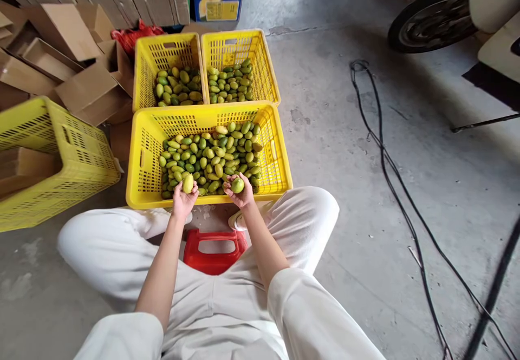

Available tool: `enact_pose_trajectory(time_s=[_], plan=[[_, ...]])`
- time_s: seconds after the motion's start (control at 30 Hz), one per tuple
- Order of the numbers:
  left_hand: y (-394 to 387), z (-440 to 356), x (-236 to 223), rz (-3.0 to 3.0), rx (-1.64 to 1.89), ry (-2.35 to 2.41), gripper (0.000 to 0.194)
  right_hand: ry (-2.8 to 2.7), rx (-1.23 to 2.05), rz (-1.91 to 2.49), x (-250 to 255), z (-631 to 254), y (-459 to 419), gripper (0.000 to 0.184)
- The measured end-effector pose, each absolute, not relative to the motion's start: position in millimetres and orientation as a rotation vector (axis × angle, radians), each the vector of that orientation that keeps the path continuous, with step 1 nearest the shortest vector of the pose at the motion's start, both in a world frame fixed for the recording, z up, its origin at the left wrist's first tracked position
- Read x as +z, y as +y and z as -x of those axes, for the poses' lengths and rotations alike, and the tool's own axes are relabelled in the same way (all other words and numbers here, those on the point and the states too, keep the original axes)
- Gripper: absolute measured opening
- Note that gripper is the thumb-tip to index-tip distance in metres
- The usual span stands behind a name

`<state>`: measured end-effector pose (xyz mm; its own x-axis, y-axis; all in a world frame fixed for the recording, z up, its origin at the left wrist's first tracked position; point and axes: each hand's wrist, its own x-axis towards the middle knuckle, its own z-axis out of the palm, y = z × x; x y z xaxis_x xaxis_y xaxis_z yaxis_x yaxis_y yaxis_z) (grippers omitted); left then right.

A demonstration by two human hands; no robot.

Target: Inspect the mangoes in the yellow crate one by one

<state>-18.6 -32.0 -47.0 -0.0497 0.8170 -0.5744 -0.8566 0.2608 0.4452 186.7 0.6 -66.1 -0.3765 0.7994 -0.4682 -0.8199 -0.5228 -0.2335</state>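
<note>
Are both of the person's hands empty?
No, the left hand holds a yellowish fruit and the right hand holds a green fruit.

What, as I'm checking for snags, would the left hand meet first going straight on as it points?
Probably the piled fruit in the front crate, though the left hand's height above it is unclear.

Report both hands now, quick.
Left hand: closed on a yellow-green fruit, above the near yellow crate.
Right hand: closed on a green fruit, over that crate's near edge.
</note>
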Motion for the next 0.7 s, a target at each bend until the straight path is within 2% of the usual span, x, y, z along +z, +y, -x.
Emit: enact_pose_trajectory(time_s=[0.1,0.23,0.37,0.47,0.53,0.7], plan=[[-32.3,17.8,-46.8,0.052,1.365,0.886,0.021,0.024,1.97,0.792,-70.1,-185.3,0.8,0.021],[-32.0,16.3,-47.4,0.052,1.391,0.876,0.026,0.028,1.975,0.941,-72.6,-182.7,2.0,0.031],[-29.7,15.6,-47.9,0.12,1.444,0.911,0.032,0.065,1.922,0.9,-69.0,-183.1,4.1,0.046],[-29.7,17.3,-46.8,0.142,1.456,0.911,0.035,0.099,1.889,0.846,-66.5,-185.3,5.5,0.05],[-30.8,18.6,-45.1,0.148,1.421,0.933,0.033,0.118,1.889,0.822,-66.2,-186.4,6.2,0.046],[-31.3,18.0,-41.5,0.125,1.34,0.952,0.02,0.15,1.939,0.849,-70.0,-183.2,6.3,0.018]])
